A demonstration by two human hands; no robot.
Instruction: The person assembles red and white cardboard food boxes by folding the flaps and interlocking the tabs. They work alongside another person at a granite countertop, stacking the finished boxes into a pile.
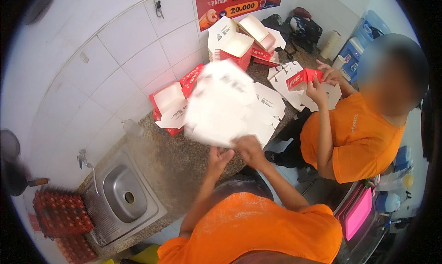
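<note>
Holding a flat white cardboard sheet (225, 105) up over the speckled stone counter (179, 158), the person grips it along its lower edge with both hands. The left hand (219, 156) pinches the bottom corner, fingers curled onto the card; the right hand (248, 146) clamps the edge just beside it, fingers pressed together over the sheet. The sheet is blurred, tilted up and away, and hides part of the counter behind it.

Under the sheet's left side lie half-folded red and white boxes (169, 108), touching the tiled wall (115, 66). Farther back a stack of folded boxes (235, 43) stands against the wall below a red poster (235, 1).

At right, a co-worker in an orange shirt (359, 135) folds a red-edged box (301, 77) — one hand (317, 90) pinching its flap, the other (331, 74) beside it; how those fingers are set I cannot tell. More flat sheets (287, 82) lie under that box.

Lower left sits a steel sink (124, 195) with a tap (85, 160), and next to it red egg trays (62, 213).
</note>
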